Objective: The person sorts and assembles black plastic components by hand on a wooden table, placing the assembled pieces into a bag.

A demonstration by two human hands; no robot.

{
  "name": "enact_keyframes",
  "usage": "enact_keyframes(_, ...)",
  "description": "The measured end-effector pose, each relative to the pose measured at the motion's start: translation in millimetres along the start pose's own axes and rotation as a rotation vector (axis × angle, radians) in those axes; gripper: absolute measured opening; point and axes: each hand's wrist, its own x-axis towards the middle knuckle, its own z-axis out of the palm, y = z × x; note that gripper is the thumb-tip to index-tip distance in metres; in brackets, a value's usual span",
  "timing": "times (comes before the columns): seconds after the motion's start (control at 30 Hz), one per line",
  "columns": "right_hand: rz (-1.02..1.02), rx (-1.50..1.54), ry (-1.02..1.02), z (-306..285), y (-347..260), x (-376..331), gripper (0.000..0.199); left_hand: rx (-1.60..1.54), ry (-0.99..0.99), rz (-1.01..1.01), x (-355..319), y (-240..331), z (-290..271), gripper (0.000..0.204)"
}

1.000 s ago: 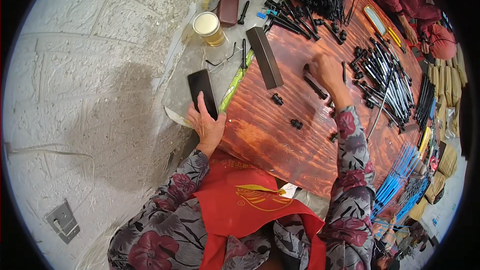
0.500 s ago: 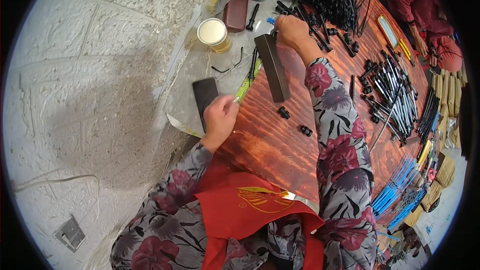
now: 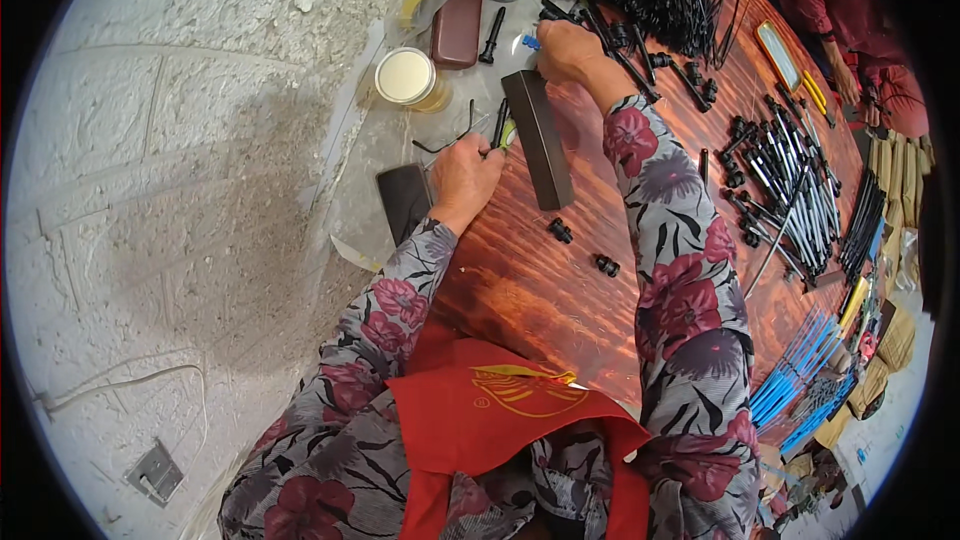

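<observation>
Fingers curled, my left hand [image 3: 467,178] is at a black rod [image 3: 499,125], my right hand [image 3: 570,48] beside a blue clip [image 3: 530,42]; whether either grips anything, I cannot tell.

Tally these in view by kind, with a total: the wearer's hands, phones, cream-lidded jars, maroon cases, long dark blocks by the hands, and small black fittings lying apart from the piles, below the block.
Wearer's hands: 2, left hand and right hand
Phone: 1
Cream-lidded jar: 1
Maroon case: 1
Long dark block: 1
Small black fittings: 2
Total: 8
</observation>
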Motion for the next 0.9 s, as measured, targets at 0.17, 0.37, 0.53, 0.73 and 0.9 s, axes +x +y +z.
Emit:
enact_keyframes(0.17, 0.02, -0.011, 0.091, -8.3, 16.6, -3.6, 0.022, 0.006, -0.051, -0.011, 3.4, 1.3, -0.5, 0.023)
enact_keyframes(0.37, 0.026, -0.048, 0.386, -33.1, 31.7, -37.0, 0.018, 0.109, -0.072, 0.091, 8.1, -8.0, -3.8, 0.023)
enact_keyframes(0.53, 0.216, 0.043, 0.567, -21.5, 63.4, -114.5, 0.017, 0.195, -0.133, 0.115, 11.7, -2.4, -5.2, 0.022)
enact_keyframes(0.73, 0.491, 0.144, 0.236, 10.0, 97.7, -182.7, 0.022, 0.17, -0.127, 0.144, 8.7, -5.0, -7.2, 0.022)
enact_keyframes(0.9, 0.256, 0.02, 0.285, -14.0, 42.8, -130.0, 0.021, 0.087, -0.074, 0.086, -2.8, -8.7, -12.2, 0.025)
